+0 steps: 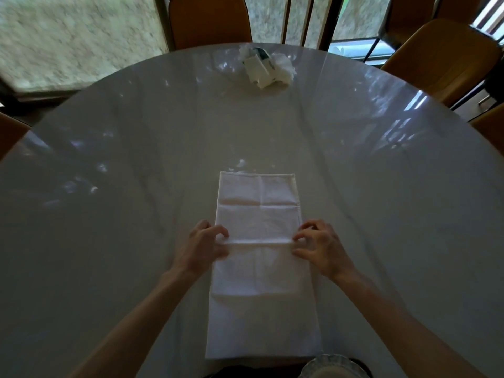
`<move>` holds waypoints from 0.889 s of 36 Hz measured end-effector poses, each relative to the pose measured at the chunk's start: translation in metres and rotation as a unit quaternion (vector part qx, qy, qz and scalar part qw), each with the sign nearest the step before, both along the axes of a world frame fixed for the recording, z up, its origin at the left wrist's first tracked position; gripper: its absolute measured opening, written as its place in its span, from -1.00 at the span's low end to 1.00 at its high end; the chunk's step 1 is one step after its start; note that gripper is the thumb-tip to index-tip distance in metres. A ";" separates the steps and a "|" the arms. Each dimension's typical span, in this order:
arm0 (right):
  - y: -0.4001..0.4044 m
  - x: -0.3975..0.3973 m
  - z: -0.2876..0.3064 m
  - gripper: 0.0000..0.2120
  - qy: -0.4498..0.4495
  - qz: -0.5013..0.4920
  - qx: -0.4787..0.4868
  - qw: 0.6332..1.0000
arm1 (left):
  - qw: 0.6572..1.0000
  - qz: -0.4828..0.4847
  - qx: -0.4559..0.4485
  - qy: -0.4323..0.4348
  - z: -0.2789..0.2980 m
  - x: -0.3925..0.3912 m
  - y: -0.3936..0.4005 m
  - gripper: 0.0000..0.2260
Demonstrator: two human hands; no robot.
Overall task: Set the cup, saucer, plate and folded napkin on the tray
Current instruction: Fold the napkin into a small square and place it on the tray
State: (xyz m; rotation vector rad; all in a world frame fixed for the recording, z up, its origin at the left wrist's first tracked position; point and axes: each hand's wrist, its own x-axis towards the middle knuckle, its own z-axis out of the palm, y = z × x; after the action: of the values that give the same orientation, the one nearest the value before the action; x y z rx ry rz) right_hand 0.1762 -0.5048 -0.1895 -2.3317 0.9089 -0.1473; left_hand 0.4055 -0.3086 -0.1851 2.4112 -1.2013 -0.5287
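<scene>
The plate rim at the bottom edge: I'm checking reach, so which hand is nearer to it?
Right. The right hand pinches the napkin on the plate's side; the left hand pinches its opposite edge.

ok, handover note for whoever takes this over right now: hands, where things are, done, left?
Left hand: pinching the left edge of the napkin at a raised cross crease.
Right hand: pinching the right edge at the same crease.
Napkin: a long white strip lying flat on the table, running away from the person; folding is under way, not finished.
Plate: only a fluted rim shows at the bottom edge, near the person.
Tray, cup and saucer: not in view.
Far side: a crumpled tissue pack.
Done: nothing set on a tray that can be seen.
Left: finish the fold, then place all four items.
</scene>
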 end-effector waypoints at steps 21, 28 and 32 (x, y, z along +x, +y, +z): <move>0.007 -0.007 -0.013 -0.80 -0.061 -0.044 -0.040 0.996 | 0.988 0.083 -0.117 0.058 -0.019 0.000 0.009 -0.84; 0.001 0.000 -0.012 -0.86 -0.060 -0.042 -0.039 0.997 | 0.992 0.022 -0.119 -0.029 -0.023 0.012 0.011 -0.84; -0.006 0.004 -0.007 -0.90 -0.033 -0.030 -0.040 0.998 | 0.992 -0.006 -0.123 -0.032 -0.011 0.017 0.005 -0.88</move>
State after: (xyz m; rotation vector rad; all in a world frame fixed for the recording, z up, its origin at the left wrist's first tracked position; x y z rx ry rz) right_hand 0.1800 -0.5108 -0.1965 -2.3587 0.9557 -0.2887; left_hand 0.4228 -0.3041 -0.1962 2.2282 -1.2298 -0.2892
